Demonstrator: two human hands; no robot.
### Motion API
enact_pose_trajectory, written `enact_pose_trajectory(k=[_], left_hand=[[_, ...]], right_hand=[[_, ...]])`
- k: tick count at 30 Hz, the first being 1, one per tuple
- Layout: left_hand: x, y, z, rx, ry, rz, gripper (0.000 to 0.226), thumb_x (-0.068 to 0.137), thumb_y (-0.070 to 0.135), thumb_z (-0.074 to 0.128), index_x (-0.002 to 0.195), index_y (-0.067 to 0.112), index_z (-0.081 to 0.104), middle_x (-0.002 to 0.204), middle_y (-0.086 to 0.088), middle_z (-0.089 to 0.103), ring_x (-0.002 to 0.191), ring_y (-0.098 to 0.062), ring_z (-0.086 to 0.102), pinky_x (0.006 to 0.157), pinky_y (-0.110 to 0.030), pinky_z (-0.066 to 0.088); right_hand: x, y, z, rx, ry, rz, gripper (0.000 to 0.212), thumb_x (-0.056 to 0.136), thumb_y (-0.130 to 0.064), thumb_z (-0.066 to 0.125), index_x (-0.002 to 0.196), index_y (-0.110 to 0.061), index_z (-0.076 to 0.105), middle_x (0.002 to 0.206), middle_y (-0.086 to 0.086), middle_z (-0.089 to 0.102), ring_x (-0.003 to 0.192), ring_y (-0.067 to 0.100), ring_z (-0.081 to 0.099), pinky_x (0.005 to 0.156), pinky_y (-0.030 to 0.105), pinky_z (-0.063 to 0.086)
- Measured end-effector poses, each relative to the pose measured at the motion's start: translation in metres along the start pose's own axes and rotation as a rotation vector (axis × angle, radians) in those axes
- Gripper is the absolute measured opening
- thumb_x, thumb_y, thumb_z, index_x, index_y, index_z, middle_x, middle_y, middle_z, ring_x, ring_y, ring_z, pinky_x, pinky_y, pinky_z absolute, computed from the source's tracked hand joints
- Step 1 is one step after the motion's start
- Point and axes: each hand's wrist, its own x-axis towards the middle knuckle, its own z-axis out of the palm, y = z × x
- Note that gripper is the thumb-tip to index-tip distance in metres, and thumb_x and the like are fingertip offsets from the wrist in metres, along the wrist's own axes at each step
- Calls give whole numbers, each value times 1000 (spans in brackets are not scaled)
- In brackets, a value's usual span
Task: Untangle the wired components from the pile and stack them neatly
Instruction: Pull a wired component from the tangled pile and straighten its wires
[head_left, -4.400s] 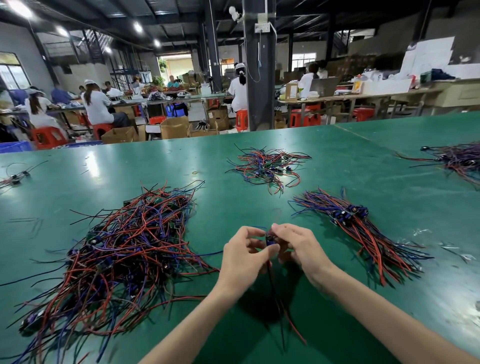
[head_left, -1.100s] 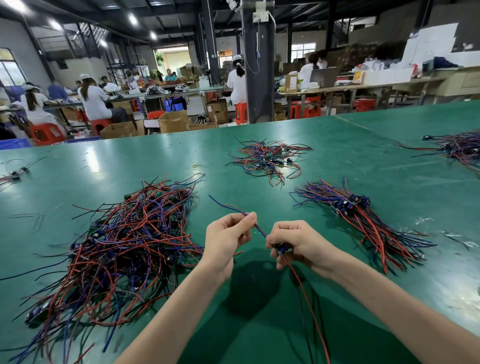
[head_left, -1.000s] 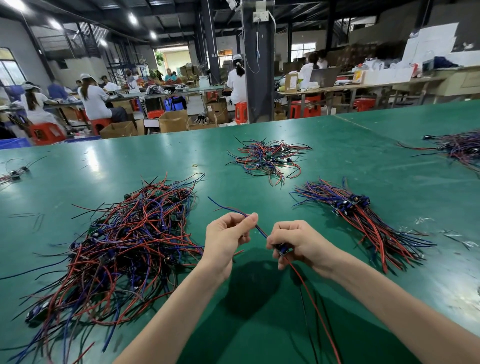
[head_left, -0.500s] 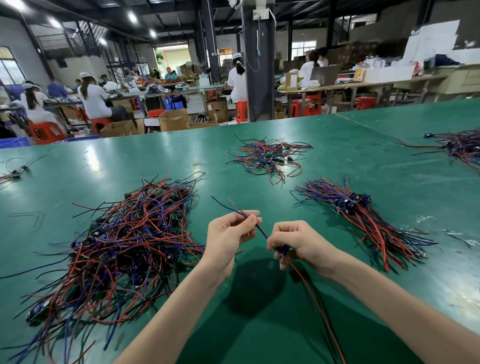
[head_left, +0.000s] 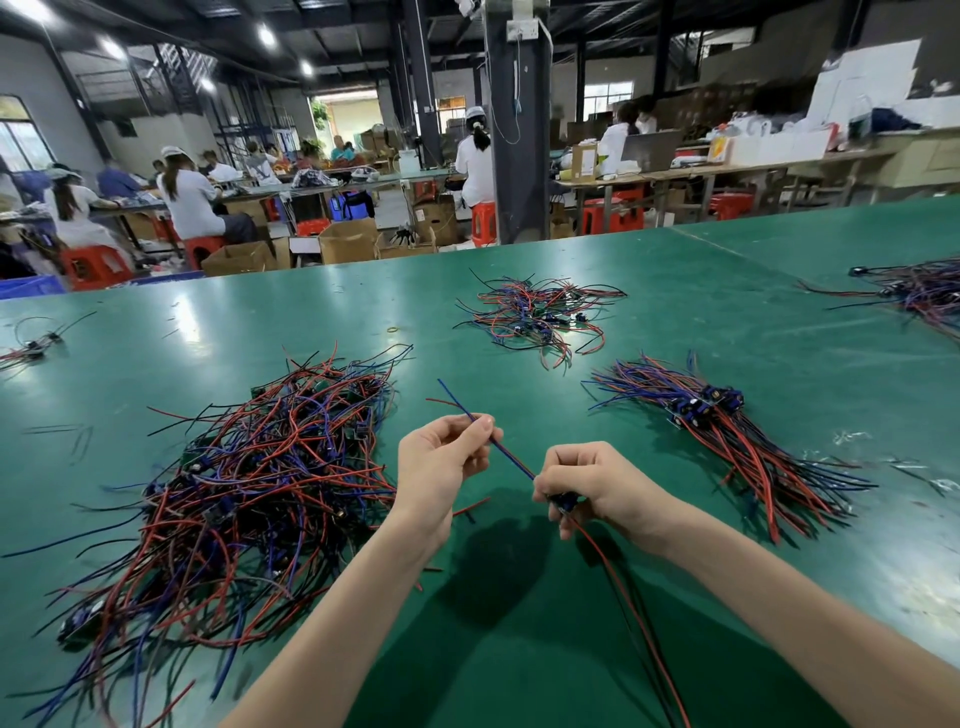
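Observation:
A big tangled pile (head_left: 249, 483) of red, blue and black wires with small boards lies on the green table (head_left: 519, 649), left of my hands. One wired component (head_left: 511, 457) is stretched between both hands above the table. My left hand (head_left: 441, 462) pinches its blue and red wires near their far ends. My right hand (head_left: 592, 483) grips the small dark board end, and red and black wires trail from it toward me. To the right lies a neat stack (head_left: 727, 436) of aligned components.
A smaller loose tangle (head_left: 535, 317) sits further back on the table, another wire bundle (head_left: 914, 291) at the far right edge, a few wires (head_left: 31, 348) at the far left. Plastic scraps (head_left: 852, 441) lie right of the stack. People work at benches beyond the table.
Since 4.4 s ago my hands moved apart, drawing the component's blue and red wires out straight between them. Over the last second they have barely moved.

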Motion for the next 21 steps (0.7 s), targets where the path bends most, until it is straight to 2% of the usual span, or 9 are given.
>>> enact_pose_trajectory(k=[5, 11, 16, 18, 21], left_hand=[[1, 1, -3, 33, -12, 30, 14, 86, 7, 66, 71, 8, 64, 66, -2, 68, 49, -5, 49, 53, -15, 47], [2, -2, -3, -56, -48, -5, 14, 91, 1, 56, 84, 3, 68, 72, 0, 72, 65, -4, 62, 61, -13, 51], [5, 3, -4, -133, 38, 10, 15, 92, -2, 54, 87, 4, 67, 71, 2, 73, 59, 0, 61, 61, -11, 51], [6, 4, -6, -118, 56, 30, 16, 93, 0, 53, 86, 6, 67, 68, 4, 71, 57, 0, 59, 60, -11, 51], [5, 2, -6, -53, 64, 53, 17, 93, 4, 55, 84, 7, 69, 64, 5, 68, 52, -2, 53, 57, -13, 48]], right_hand=[[-2, -1, 0, -8, -13, -13, 33, 82, 6, 58, 53, -12, 58, 68, 19, 53, 48, 15, 53, 43, 24, 47], [-1, 1, 2, -1, 0, -20, 38, 82, 4, 58, 50, -16, 58, 74, 23, 54, 49, 17, 52, 45, 24, 47], [-1, 0, 1, -1, -6, -33, 37, 83, 4, 59, 51, -16, 59, 73, 23, 54, 48, 16, 52, 44, 25, 47], [-1, 0, 2, 5, -12, -39, 39, 83, 4, 59, 50, -17, 59, 75, 23, 54, 48, 14, 53, 44, 24, 47], [-2, -1, 4, 15, -26, -44, 29, 76, -4, 64, 50, -17, 60, 75, 23, 54, 49, 14, 54, 44, 24, 48]])
